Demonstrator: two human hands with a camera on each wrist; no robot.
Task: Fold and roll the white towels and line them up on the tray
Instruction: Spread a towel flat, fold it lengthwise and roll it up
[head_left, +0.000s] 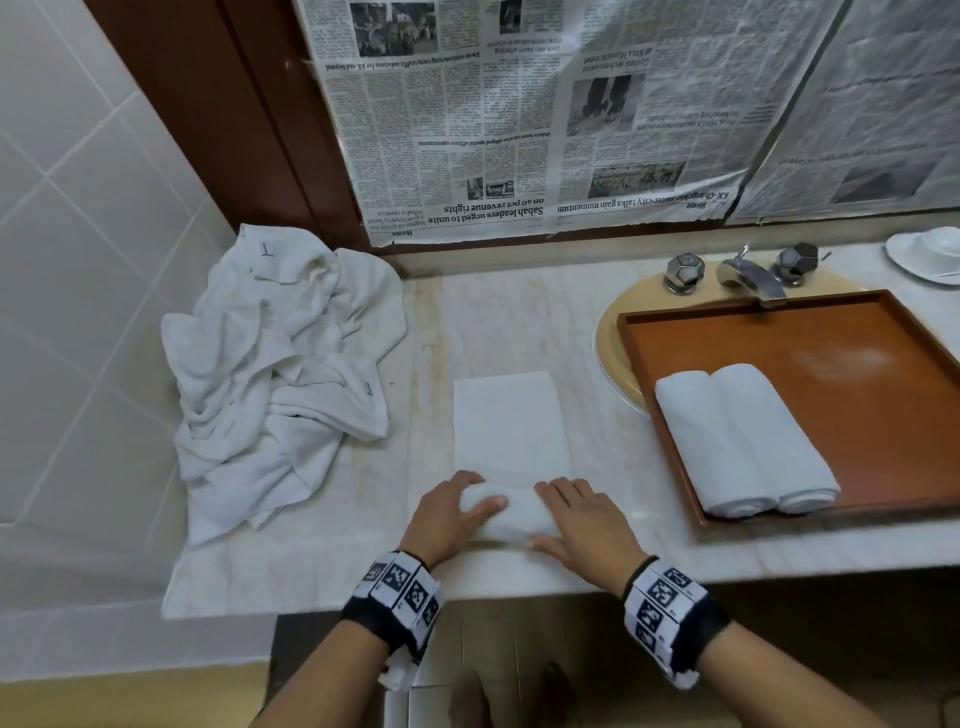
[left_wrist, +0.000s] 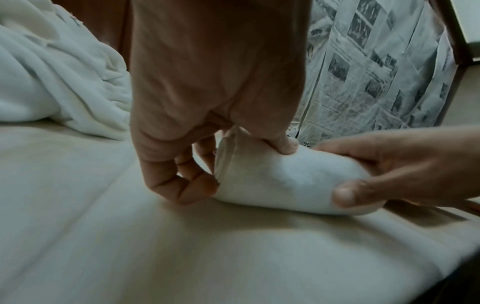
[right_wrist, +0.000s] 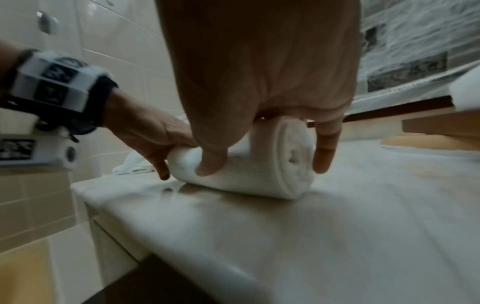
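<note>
White towel half-rolled | left hand grips roll's end | right hand grips other end

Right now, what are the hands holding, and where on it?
Both grip the half-rolled white towel on the counter: left hand curled round the roll's left end, right hand round its right end.
</note>
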